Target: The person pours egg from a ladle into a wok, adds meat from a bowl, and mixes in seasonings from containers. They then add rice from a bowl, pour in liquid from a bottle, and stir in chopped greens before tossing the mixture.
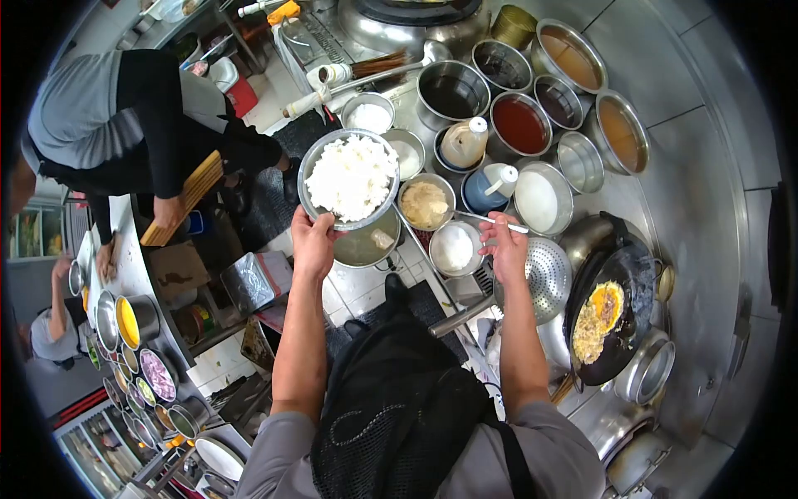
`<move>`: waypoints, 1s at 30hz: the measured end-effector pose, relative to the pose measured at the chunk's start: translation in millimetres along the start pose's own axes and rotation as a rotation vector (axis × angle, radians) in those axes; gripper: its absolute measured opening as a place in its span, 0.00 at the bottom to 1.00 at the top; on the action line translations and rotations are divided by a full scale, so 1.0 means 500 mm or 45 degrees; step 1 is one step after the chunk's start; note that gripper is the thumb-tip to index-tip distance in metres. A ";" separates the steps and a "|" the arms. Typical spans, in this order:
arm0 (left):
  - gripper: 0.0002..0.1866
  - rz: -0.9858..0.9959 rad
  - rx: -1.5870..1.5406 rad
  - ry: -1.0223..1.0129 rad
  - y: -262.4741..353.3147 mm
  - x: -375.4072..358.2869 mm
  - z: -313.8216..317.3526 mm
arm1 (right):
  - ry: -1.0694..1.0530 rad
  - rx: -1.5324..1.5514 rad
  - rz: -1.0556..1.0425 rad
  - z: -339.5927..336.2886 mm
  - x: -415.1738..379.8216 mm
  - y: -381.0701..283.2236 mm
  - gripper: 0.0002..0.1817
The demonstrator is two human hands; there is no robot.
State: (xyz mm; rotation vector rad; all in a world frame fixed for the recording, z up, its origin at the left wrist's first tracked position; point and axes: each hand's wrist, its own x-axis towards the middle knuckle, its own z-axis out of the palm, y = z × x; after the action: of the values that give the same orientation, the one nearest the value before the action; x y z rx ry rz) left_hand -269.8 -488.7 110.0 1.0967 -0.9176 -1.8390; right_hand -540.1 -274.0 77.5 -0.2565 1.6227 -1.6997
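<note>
Bowl of rice [359, 224] extends forward from left grip [312, 246] at its rim.

A busy commercial kitchen
A blackened wok [619, 312] with egg in it, steel pots of sauce [520, 123], a perforated strainer [547, 281], and a steel counter [170, 308] crowded with containers of ingredients.

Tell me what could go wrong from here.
The left hand grips the heaped rice bowl at one edge, so it might tip and spill rice into the pot of liquid beneath. The egg in the wok could overcook if nobody stirs it, as neither hand is at it.
</note>
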 end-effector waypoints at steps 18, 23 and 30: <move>0.16 0.015 0.009 0.028 -0.021 -0.009 -0.012 | 0.004 0.132 0.023 -0.032 -0.007 -0.001 0.15; 0.16 0.006 0.003 0.061 -0.032 -0.009 -0.008 | 0.002 0.159 0.015 -0.030 -0.006 -0.008 0.16; 0.16 0.010 0.035 0.074 -0.049 -0.001 -0.012 | -0.003 0.163 0.009 -0.032 -0.002 -0.012 0.16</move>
State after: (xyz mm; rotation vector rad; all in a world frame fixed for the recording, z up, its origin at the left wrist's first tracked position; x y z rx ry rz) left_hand -270.5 -479.0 86.9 1.1561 -0.9142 -1.7836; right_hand -551.4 -261.7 80.8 -0.1900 1.5043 -1.7886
